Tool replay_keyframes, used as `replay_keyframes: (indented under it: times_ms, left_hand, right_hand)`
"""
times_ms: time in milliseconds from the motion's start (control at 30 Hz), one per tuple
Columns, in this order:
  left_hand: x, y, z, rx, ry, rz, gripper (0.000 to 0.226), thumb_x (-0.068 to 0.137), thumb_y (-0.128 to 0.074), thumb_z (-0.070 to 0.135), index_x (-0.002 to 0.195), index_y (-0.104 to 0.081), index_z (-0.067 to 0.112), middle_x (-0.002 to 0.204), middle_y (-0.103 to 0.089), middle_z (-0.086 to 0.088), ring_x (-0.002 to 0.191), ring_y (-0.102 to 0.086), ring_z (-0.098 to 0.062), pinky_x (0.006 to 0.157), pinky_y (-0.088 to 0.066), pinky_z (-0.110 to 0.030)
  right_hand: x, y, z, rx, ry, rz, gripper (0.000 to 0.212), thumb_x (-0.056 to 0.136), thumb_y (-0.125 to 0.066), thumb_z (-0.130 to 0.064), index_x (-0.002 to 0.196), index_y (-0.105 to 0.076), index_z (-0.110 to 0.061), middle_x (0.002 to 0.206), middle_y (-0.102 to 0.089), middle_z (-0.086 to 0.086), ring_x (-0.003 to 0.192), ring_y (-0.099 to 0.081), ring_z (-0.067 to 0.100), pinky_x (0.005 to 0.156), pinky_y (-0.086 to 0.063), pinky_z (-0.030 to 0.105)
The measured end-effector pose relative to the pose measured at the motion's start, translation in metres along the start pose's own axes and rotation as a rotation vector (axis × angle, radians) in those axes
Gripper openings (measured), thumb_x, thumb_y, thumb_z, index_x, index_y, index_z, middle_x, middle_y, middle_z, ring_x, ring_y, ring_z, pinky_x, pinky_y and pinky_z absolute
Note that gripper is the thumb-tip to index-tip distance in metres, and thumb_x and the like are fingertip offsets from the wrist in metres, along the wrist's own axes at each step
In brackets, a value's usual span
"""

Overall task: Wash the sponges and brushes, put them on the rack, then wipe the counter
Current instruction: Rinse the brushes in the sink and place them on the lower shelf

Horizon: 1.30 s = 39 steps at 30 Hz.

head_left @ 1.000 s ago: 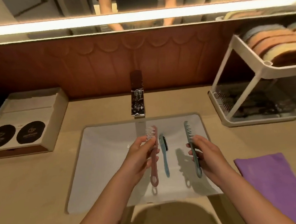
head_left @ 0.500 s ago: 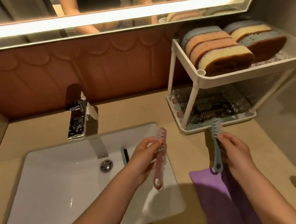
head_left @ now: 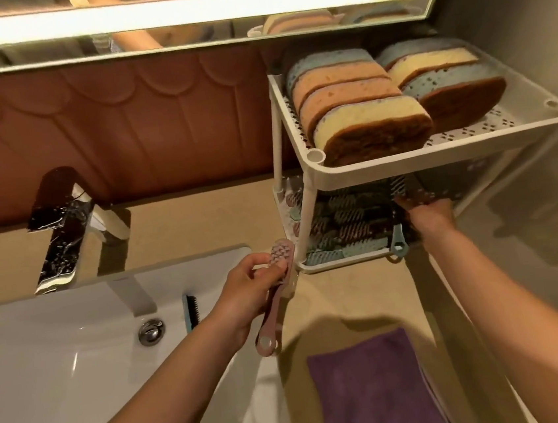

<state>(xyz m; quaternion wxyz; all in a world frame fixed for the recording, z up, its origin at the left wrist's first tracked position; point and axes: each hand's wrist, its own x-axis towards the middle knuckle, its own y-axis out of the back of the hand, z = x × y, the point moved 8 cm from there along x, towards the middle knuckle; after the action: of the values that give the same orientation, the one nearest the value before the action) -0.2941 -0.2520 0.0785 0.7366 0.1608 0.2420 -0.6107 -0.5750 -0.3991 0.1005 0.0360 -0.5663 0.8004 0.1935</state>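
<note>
Teal brush [head_left: 398, 236] lies far-to-near at the rack's lower shelf [head_left: 341, 262], bristles far, handle loop over the near rim, gripped mid-length by the right hand [head_left: 426, 213]. Pink brush [head_left: 274, 298], clasped in the left hand [head_left: 243, 297], hangs just left of the rack.

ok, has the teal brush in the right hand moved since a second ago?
Yes. The teal brush, held by the right hand, went from over the sink rightward into the rack, lower shelf.

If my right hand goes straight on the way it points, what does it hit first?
Likely the brushes lying on the lower tray; the right hand, holding a teal brush, points in there. Depth is unclear.
</note>
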Motion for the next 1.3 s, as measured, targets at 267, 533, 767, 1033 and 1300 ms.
replay_keyframes:
  times_ms: [267, 533, 767, 1033, 1300]
  left_hand:
    - [0.005, 0.002, -0.002, -0.038, 0.002, 0.034, 0.012, 0.088, -0.061, 0.022, 0.098, -0.058, 0.016, 0.096, -0.063, -0.013, 0.082, -0.059, -0.023, 0.079, -0.044, -0.038]
    - [0.003, -0.005, 0.001, -0.075, -0.014, 0.034, 0.017, 0.088, -0.062, 0.020, 0.101, -0.057, 0.012, 0.083, -0.064, -0.007, 0.071, -0.059, -0.017, 0.076, -0.045, -0.035]
    - [0.001, -0.021, 0.000, -0.007, -0.036, -0.011, 0.017, 0.087, -0.062, 0.024, 0.100, -0.060, 0.012, 0.088, -0.059, -0.009, 0.077, -0.059, -0.015, 0.075, -0.044, -0.034]
    - [0.001, -0.052, 0.003, 0.068, -0.058, -0.040, 0.007, 0.087, -0.062, 0.024, 0.089, -0.056, 0.021, 0.085, -0.058, -0.002, 0.069, -0.056, -0.006, 0.057, -0.042, -0.018]
    - [0.004, -0.086, 0.005, -0.047, -0.020, -0.020, 0.015, 0.085, -0.065, 0.026, 0.089, -0.052, 0.020, 0.097, -0.063, -0.009, 0.086, -0.060, -0.019, 0.067, -0.043, -0.029]
  right_hand:
    - [0.049, -0.024, 0.014, -0.354, 0.021, -0.161, 0.066, 0.089, -0.059, -0.034, 0.142, -0.030, -0.010, 0.149, -0.033, 0.013, 0.137, -0.030, 0.032, 0.115, -0.026, 0.044]
    - [0.060, -0.046, 0.026, -0.604, 0.091, -0.255, 0.057, 0.090, -0.057, -0.035, 0.139, -0.041, -0.013, 0.148, -0.037, 0.011, 0.135, -0.034, 0.033, 0.113, -0.029, 0.045]
    - [0.061, -0.050, 0.037, -0.813, 0.156, -0.225, 0.046, 0.092, -0.054, -0.026, 0.134, -0.048, -0.007, 0.142, -0.044, 0.019, 0.130, -0.040, 0.036, 0.107, -0.035, 0.042]
    - [-0.050, -0.035, 0.014, -0.230, 0.237, -0.416, 0.021, 0.088, -0.057, -0.004, 0.108, -0.063, -0.009, 0.087, -0.063, 0.009, 0.077, -0.057, 0.014, 0.069, -0.044, 0.012]
    - [-0.128, -0.043, 0.052, -0.015, 0.102, -0.666, 0.056, 0.071, -0.074, -0.013, 0.122, -0.054, -0.023, 0.063, -0.060, -0.016, 0.055, -0.050, -0.001, 0.060, -0.041, 0.013]
